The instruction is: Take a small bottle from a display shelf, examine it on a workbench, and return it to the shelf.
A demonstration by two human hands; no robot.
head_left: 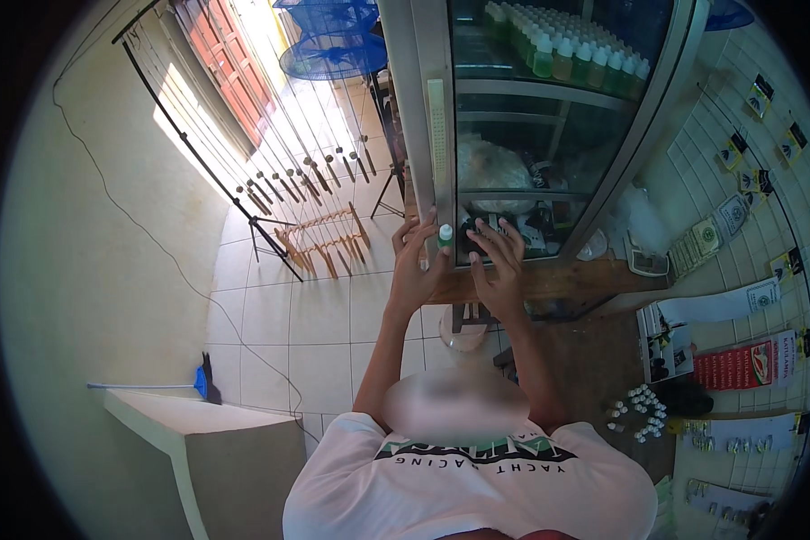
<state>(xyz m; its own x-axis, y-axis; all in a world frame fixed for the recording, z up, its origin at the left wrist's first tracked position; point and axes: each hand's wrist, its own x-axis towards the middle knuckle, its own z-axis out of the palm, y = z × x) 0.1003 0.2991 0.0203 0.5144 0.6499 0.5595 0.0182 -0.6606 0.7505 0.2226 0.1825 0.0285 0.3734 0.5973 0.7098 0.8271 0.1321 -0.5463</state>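
Observation:
A small bottle of green liquid with a white cap stands upright between my hands, in front of a glass cabinet with a metal frame. Just left of it is my left hand, fingers spread; whether its thumb touches the bottle I cannot tell. On the other side my right hand is raised with its fingers apart and nothing in it, close to the lower glass. Beneath both hands runs the edge of a wooden table. Many similar bottles stand in rows on the upper shelf behind the glass.
Fishing rods lean on a stand at the left, near a wooden rack. A small scale and a plastic bag lie right of the cabinet. Loose small bottles stand lower right, beside a wall grid hung with packets.

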